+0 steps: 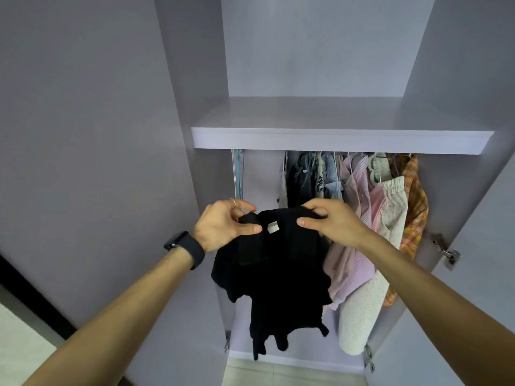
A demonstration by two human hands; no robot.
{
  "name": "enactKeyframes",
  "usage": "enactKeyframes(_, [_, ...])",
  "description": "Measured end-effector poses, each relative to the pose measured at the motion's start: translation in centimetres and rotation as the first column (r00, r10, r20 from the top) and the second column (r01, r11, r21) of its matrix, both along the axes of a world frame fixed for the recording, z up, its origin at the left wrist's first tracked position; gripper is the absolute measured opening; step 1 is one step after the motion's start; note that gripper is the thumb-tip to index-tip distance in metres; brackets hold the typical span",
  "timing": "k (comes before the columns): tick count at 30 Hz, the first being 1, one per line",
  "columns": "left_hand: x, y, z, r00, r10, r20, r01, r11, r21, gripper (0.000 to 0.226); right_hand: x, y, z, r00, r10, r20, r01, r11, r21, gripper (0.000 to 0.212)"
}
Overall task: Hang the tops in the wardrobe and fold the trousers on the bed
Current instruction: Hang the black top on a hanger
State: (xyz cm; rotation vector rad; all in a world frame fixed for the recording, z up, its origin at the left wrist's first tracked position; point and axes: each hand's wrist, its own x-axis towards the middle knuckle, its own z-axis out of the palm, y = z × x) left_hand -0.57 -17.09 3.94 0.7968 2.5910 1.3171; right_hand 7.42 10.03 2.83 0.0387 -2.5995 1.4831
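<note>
Before the wardrobe (pixel 334 135), both hands' fingers (pixel 248 229) pinch black top (pixel 278 274)

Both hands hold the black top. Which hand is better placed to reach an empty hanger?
Probably the left hand: it pinches the black top right below the empty hangers at the left end. The right hand grips it farther away, before the hung clothes.

Single head-worn view, facing forward into open wardrobe (pixel 342 135), close at arm's length, slightly upward tilt
</note>
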Motion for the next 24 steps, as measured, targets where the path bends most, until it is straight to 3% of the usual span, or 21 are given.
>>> enactKeyframes(3, [0.8, 1.3, -0.1, 0.997, -0.063, -0.033, 0.064, 0.997, 0.033, 0.022, 0.1, -1.4, 0.6, 0.991, 0.127, 0.042, -0.128, 0.991, 0.023, 0.024])
enactKeyframes(7, [1.3, 1.9, -0.6, 0.982, -0.041, -0.183, 0.058, 0.995, 0.083, 0.025, 0.1, -2.6, 1.1, 0.991, 0.129, 0.016, -0.13, 0.988, 0.079, 0.015])
enactKeyframes(11, [1.4, 1.6, -1.1, 0.994, -0.037, -0.107, 0.053, 0.986, 0.157, 0.032, -0.3, -4.0, 0.9, 0.995, 0.065, -0.075, -0.059, 0.996, 0.074, 0.02])
enactKeyframes(14, [1.4, 0.9, -1.4, 0.991, -0.02, -0.131, 0.033, 0.995, 0.097, 0.047, -0.4, -4.8, 0.6, 0.995, 0.077, -0.062, -0.075, 0.997, 0.036, 0.019])
enactKeyframes(18, [1.2, 0.2, -1.6, 0.984, -0.039, -0.175, 0.052, 0.996, 0.07, 0.024, -1.0, -5.6, -0.1, 0.994, 0.084, -0.071, -0.085, 0.996, -0.004, 0.018])
enactKeyframes(24, [1.4, -0.4, -2.4, 0.861, 0.115, -0.496, -0.191, 0.976, -0.106, 0.026, -2.9, -5.8, -1.8, 0.99, 0.073, -0.12, -0.073, 0.997, 0.004, 0.017])
